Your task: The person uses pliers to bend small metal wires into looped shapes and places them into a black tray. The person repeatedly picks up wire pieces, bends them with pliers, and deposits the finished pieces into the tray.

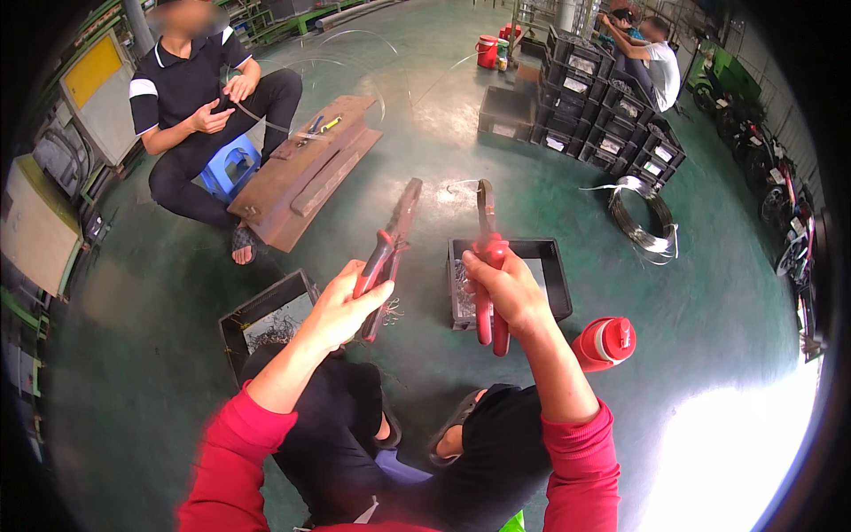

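My left hand [341,306] is closed round a pair of pliers [379,266] with red and black handles and long rusty jaws pointing up and away. My right hand [512,288] grips red-handled pliers [487,213], held nearly upright beside the first pair and apart from it. A thin bent wire [463,184] shows at the tip of the right pliers. Below my right hand is a black crate [560,288] with small metal pieces inside. Another black crate [232,341], partly hidden by my left arm, holds a pile of bent wire pieces [275,330].
A red jug [605,344] stands right of my right forearm. Farther right lies a coil of wire [640,217] before stacked black crates [576,106]. At the far left, a person [186,97] sits on a blue stool [232,168] beside a rusty metal beam [306,177] with tools on it.
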A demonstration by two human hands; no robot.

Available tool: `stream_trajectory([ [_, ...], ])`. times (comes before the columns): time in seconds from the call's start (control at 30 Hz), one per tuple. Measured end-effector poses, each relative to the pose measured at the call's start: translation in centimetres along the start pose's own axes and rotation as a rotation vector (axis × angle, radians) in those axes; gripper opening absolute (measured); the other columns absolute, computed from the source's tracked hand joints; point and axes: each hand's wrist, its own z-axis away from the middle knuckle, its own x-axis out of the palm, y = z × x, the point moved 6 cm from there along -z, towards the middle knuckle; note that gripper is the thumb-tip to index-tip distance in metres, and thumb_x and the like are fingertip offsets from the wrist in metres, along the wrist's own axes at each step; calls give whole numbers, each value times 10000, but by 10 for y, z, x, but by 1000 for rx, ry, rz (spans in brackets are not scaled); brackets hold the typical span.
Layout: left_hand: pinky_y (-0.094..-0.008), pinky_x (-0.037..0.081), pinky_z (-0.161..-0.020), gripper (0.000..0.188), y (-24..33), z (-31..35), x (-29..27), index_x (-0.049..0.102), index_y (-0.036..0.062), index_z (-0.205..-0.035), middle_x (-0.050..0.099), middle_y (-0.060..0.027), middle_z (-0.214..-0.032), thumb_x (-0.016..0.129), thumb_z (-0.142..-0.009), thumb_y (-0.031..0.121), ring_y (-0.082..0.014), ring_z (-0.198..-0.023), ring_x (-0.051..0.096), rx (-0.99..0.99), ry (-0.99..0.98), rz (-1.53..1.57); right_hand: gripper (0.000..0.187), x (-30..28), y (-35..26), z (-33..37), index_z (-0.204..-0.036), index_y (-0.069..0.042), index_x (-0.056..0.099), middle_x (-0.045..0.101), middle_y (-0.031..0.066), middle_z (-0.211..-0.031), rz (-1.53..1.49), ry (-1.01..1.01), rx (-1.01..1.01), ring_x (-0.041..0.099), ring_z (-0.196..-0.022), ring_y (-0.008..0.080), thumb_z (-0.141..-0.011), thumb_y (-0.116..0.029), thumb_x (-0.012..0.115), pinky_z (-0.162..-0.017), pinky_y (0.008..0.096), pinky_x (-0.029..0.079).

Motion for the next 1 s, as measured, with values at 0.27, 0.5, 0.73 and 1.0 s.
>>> stream_trajectory([
  [0.27, -287, 503, -762, 181, -23, -4, 2, 598, -19, -1088, 619, -52, -961, 606, -928, 66, -135, -848, 630, 28, 71, -122, 394, 17, 11, -16, -1191, 18, 499, 542, 48, -894, -51, -60, 77, 540, -788, 140, -946, -277, 590, -731, 304, 453],
  [0.5, -288, 508, -848, 249, -23, -2, 4, 567, 2, -1176, 695, -98, -1023, 585, -929, 28, -153, -982, 660, 24, 140, -80, 362, 27, 7, -18, -1139, 9, 509, 537, 46, -886, -89, -70, 70, 538, -779, 142, -942, -283, 592, -699, 306, 458],
  [0.73, -308, 511, -850, 307, -19, -2, 6, 545, 41, -1222, 659, -45, -1018, 604, -920, 41, -147, -931, 640, -32, 108, 123, 364, 29, 2, -17, -1120, 10, 524, 559, 54, -888, -4, -65, 70, 553, -782, 142, -933, -292, 600, -697, 307, 460],
  [1.0, -239, 396, -542, 492, -19, -1, 10, 424, 113, -1359, 606, -64, -1153, 628, -911, 93, -80, -673, 463, -266, -52, 741, 391, 28, -14, -5, -1137, 9, 538, 586, 62, -873, -16, -27, 6, 568, -784, 144, -926, -313, 612, -715, 317, 466],
])
